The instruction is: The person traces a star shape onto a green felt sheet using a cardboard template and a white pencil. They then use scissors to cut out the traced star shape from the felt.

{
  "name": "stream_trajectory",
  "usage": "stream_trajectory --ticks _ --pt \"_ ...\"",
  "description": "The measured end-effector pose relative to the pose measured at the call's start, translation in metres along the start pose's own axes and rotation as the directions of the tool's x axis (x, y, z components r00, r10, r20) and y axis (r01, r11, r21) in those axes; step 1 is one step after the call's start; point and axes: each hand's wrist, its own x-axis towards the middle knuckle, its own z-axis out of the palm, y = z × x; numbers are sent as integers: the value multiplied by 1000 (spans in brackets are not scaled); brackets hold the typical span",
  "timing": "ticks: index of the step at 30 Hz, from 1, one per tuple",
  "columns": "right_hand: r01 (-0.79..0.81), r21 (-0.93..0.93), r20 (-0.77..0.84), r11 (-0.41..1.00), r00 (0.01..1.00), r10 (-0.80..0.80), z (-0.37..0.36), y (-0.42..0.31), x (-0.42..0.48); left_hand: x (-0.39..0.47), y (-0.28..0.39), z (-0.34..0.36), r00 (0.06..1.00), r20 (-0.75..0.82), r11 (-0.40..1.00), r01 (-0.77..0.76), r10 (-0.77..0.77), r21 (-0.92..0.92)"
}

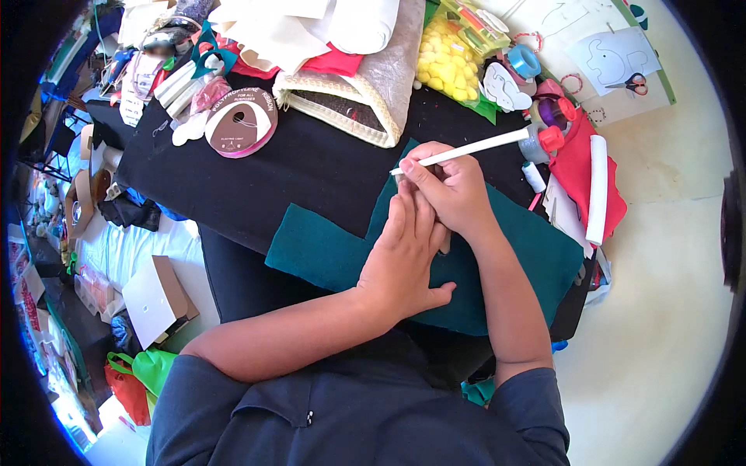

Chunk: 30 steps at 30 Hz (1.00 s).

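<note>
A dark teal felt sheet [524,250] with a corner cut out lies before me on a black-covered table [192,180]. My right hand [460,195] grips a slim white pencil [478,147], its tip down at the felt's upper left edge. Flat on the felt, my left hand [399,265] presses down with its thumb spread and its fingertips close to the pencil tip. Beneath the hands, a small pale piece [446,243] peeks out; its shape is mostly hidden.
Behind the felt are a ribbon spool [240,125], a grey plush fabric piece [396,76] and a bag of yellow pom-poms [446,55]. At right lie a tape roll [533,145], thread spool [533,176], red felt [574,157], white roll [597,189] and scissors [635,84].
</note>
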Motion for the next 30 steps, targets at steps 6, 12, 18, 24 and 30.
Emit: stream_trajectory --ticks 6,12,18,24,30 --pt "54 65 -62 996 997 -49 2 5 -2 0 -2 3 1000 -29 998 3 -5 -62" --pt "34 -21 -39 999 999 -34 0 1 -1 1 -6 1 1000 -26 994 -5 2 -113" --pt "21 -31 -99 999 995 -24 4 1 1 2 -6 -1 999 32 995 6 -2 -103" --pt "16 10 -75 1000 997 -15 2 6 1 2 -4 3 1000 -2 995 17 -17 -96" --pt "42 -75 -132 996 990 -52 2 8 0 2 -4 1 1000 5 996 10 -10 -84"
